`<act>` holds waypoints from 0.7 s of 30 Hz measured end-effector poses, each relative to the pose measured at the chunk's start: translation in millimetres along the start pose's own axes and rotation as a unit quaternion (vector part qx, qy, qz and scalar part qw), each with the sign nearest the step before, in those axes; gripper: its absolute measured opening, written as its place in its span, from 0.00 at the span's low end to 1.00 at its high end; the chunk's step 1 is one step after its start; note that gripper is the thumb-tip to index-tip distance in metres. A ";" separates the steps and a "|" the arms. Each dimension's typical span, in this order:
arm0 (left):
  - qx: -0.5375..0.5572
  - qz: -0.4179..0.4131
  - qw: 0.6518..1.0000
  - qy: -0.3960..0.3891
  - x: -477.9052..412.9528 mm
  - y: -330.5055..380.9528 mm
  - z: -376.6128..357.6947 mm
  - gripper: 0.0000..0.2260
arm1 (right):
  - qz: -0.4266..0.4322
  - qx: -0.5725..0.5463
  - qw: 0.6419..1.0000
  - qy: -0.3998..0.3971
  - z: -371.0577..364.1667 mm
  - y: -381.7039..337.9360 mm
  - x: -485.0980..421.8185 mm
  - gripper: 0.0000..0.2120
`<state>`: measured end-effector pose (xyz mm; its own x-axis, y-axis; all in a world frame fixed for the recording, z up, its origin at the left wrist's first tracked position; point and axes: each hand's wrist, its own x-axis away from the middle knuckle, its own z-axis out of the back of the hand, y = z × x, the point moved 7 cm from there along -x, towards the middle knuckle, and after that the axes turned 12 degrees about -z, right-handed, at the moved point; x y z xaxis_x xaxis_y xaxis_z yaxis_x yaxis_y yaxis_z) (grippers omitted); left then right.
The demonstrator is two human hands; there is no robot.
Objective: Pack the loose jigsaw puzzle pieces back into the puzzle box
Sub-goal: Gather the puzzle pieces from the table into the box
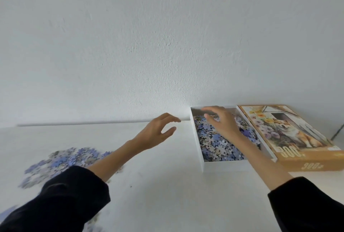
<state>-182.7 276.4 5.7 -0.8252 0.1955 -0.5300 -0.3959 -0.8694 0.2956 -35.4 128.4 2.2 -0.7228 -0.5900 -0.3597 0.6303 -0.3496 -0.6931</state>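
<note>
Pieces (219, 144) lie under right fingers (212, 109) (in box (223, 165)).

Wall (130, 36), upper frame: rough matt plaster. Worktop (158, 185): smooth, matt white. Puzzle box (200, 148): white cardboard. Lid (290, 135), right: printed card, slight sheen. Sleeves (74, 194): matt black cloth.

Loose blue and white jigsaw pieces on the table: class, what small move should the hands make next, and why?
Probably swing the left hand over to the loose blue and white jigsaw pieces: both it and the right hand, over the white cardboard box, look empty, and that pile lies unpacked.
</note>
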 end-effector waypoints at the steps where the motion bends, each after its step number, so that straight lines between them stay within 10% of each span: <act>1: -0.002 0.012 1.000 0.006 10.2 -4.2 11.0 0.11 | 0.008 -0.003 1.000 -0.008 -11.4 -13.0 1.2 0.12; 16: -0.128 0.182 0.975 -0.017 212.5 -45.1 145.4 0.13 | 0.058 0.011 0.982 -0.178 -202.2 -157.4 49.5 0.14; 21: -0.128 0.272 0.952 -0.059 300.2 -69.6 162.1 0.36 | 0.026 0.075 0.957 -0.280 -264.4 -170.9 73.0 0.28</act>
<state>-468.2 469.2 -45.1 -0.9254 -0.2781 -0.2575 0.2010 -0.9360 0.2888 -270.8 337.5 -70.8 -0.4499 -0.8926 0.0292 0.7261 -0.3847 -0.5699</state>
